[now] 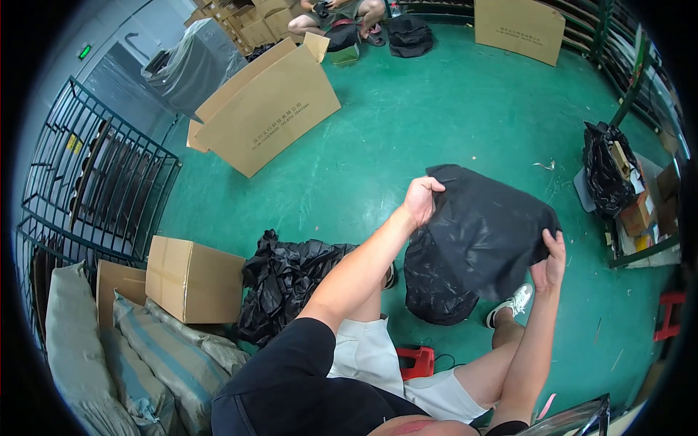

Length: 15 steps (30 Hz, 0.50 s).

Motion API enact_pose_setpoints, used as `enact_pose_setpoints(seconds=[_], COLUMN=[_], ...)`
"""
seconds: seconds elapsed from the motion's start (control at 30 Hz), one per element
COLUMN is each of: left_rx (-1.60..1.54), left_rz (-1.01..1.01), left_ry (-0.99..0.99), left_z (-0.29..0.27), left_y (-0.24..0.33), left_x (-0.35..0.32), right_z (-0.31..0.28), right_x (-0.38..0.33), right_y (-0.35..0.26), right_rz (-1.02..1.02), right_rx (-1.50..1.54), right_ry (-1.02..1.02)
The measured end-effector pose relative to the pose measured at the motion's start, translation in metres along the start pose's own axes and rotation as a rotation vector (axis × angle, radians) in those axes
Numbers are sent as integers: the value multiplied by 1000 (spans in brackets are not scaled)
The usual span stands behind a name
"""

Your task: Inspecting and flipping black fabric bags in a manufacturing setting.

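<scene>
Roughly five cardboard boxes (pixel 265 109), two hands (pixel 422 200).

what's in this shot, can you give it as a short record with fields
setting: green floor, seated person viewed from above
left hand: left hand in a closed grip on the top edge of a black plastic bag
right hand: right hand in a closed grip on the bag's right edge
bag state: held up and spread between both hands, above the knees
left of the legs: pile of black bags, small closed cardboard box, stacked sacks
farther off: large open carton, another person seated at the top
under the seat: red stool
</scene>
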State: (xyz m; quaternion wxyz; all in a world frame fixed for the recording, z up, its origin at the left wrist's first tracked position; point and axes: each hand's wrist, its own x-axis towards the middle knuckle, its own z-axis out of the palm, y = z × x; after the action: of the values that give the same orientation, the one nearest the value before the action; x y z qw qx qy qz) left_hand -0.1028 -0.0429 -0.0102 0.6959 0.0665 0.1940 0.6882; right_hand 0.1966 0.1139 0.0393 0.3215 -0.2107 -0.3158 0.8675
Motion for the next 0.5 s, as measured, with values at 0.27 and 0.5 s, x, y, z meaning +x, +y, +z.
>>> enact_pose_setpoints(seconds=[0.27,0.5], left_rx=[-62,274], left_rz=[288,338], left_ry=[-137,-45], left_z=[55,54], left_y=[-8,-25], left_x=[-11,-1], right_z=[-13,-14], right_x=[1,1], right_y=[2,7], right_rz=[-43,-19], right_rx=[225,270], right_ry=[-92,-441])
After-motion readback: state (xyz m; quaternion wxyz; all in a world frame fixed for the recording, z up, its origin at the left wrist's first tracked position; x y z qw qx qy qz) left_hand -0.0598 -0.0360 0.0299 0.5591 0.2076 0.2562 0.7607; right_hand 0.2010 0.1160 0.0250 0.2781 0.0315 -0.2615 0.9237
